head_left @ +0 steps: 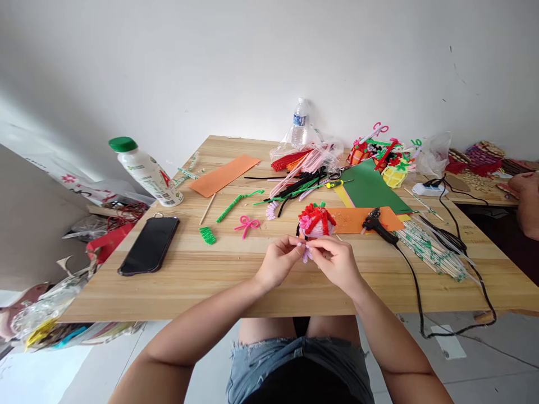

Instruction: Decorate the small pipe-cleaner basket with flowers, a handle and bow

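The left hand (277, 262) and right hand (339, 265) pinch a lilac piece (307, 256) between their fingertips; its long axis is too hidden to tell. Just beyond, nearer the right hand, the red-and-pink ball (317, 222) sits on the table (236, 280). Farther right, the glue gun (382, 225) points its nozzle leftward, toward the ball.

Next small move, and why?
I'd probably steady the lilac piece with the left hand and shape it with the right hand before reaching for the glue gun: both hands' fingertips meet at the piece, so neither looks free, and the gun lies unheld, partly on the orange card.
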`<control>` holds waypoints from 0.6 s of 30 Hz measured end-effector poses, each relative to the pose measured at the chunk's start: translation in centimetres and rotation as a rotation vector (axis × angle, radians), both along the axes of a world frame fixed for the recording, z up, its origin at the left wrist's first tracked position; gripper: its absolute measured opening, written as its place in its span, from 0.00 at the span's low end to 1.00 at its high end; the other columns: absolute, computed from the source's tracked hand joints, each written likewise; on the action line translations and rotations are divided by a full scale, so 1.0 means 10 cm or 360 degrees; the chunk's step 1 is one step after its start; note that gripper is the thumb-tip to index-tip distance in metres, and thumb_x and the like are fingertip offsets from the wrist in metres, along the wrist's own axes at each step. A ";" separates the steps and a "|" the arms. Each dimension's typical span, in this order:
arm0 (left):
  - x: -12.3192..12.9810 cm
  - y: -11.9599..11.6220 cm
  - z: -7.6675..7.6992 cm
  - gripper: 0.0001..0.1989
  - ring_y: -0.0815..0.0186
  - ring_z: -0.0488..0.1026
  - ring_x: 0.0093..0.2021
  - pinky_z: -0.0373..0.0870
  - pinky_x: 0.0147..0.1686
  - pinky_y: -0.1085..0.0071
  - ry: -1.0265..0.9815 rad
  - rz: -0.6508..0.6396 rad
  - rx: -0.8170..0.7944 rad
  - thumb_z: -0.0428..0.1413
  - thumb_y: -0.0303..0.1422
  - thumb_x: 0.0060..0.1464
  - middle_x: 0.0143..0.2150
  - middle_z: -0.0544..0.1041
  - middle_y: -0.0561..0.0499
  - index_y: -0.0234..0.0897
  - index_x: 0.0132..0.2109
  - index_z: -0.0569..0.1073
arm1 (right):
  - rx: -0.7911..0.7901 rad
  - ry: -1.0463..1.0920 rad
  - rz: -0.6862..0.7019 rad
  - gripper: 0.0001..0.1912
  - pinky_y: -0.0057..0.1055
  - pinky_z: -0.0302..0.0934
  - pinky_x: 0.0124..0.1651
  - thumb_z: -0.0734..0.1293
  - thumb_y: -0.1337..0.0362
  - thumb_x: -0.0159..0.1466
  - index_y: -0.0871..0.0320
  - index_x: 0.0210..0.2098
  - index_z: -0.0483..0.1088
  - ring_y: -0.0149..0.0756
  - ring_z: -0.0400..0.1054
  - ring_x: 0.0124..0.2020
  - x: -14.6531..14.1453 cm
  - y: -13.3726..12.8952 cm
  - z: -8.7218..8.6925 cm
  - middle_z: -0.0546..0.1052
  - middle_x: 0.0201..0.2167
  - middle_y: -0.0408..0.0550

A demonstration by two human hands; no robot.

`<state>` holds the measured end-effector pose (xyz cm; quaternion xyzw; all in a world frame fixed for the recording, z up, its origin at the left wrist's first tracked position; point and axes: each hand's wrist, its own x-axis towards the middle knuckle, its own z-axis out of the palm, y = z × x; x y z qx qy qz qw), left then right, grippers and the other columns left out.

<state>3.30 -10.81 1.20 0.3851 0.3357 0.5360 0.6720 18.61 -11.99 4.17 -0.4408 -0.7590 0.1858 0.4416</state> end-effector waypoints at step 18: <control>-0.01 -0.04 0.03 0.22 0.71 0.72 0.20 0.71 0.19 0.75 0.0093 -0.0049 0.0025 0.68 0.46 0.40 0.21 0.76 0.52 0.31 0.30 0.72 | -0.0376 0.0177 0.0101 0.04 0.25 0.66 0.24 0.66 0.67 0.62 0.58 0.33 0.74 0.31 0.73 0.22 -0.01 -0.05 0.03 0.80 0.25 0.47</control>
